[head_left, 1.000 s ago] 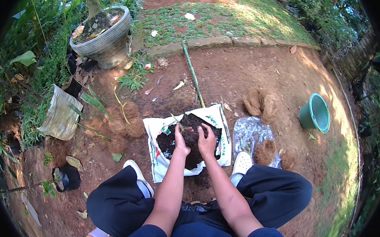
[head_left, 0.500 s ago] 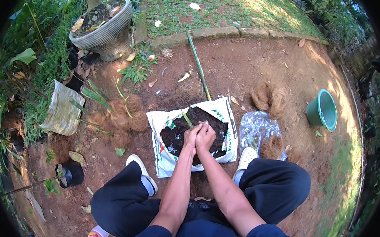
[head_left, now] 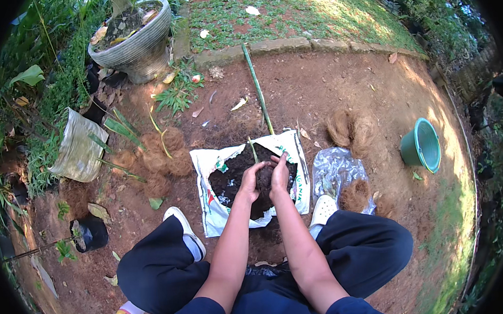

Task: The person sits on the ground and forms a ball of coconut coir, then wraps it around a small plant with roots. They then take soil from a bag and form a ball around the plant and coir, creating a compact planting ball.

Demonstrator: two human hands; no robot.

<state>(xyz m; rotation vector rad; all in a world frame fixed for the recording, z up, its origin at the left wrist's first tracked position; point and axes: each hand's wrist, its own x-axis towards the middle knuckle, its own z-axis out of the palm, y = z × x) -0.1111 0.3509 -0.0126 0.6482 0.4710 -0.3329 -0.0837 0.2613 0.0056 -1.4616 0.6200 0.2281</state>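
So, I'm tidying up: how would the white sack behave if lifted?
Probably heavy, given the dark soil inside. The sack likely sags, since its sides look thin and creased. Soil could spill, as the top gapes wide.

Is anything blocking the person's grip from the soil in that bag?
Nothing visible. The white bag gapes open, and the left grip and right grip are at the dark soil. A thin stem rises beside the left.

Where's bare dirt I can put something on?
Mostly bare dirt lies between the stone edging and the brown fibre clump, reaching toward the green bucket. It's crowded on the left, with other fibre clumps and a black pot, and at the white sack, where the left hand and right hand are.
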